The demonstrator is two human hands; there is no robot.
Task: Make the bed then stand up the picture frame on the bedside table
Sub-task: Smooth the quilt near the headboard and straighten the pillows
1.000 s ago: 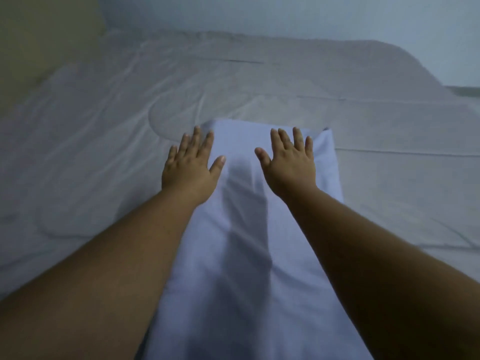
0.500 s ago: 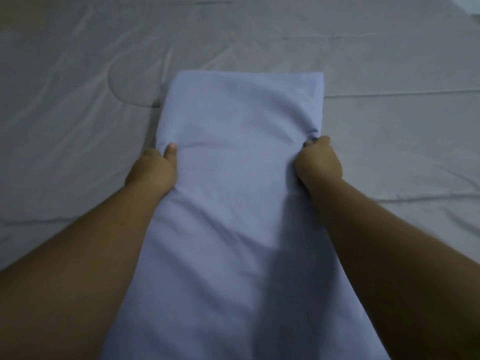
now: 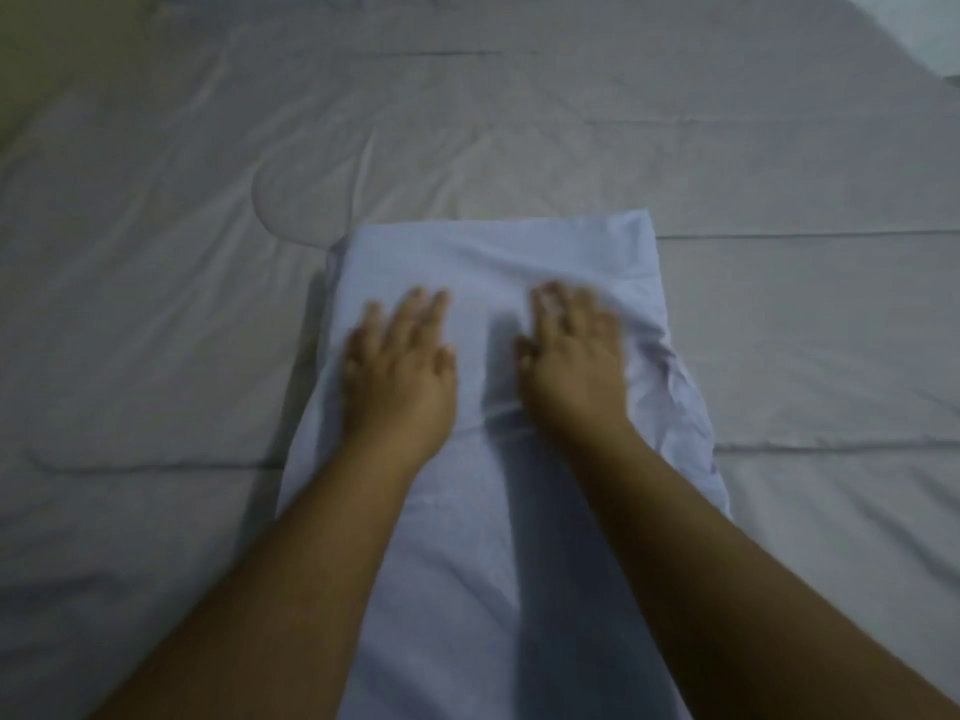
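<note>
A long pale blue pillow (image 3: 493, 262) lies lengthwise on the grey quilted bed cover (image 3: 208, 252), running from the bottom of the view up to the middle. My left hand (image 3: 400, 361) rests flat on its left half, palm down, fingers apart. Pressed flat on its right half is my right hand (image 3: 571, 356), blurred with motion. Neither hand holds anything. The pillowcase is crumpled along its right edge. No picture frame or bedside table shows.
The grey cover spreads wide on both sides of the pillow, with stitched seams and soft wrinkles. A yellowish wall (image 3: 47, 54) shows at the top left. A pale patch beyond the bed's far edge (image 3: 919, 28) is visible at the top right.
Half a second ago both hands gripped the pillow's sides. They have let go and now lie flat on top of it, and the pillow sits lower in view.
</note>
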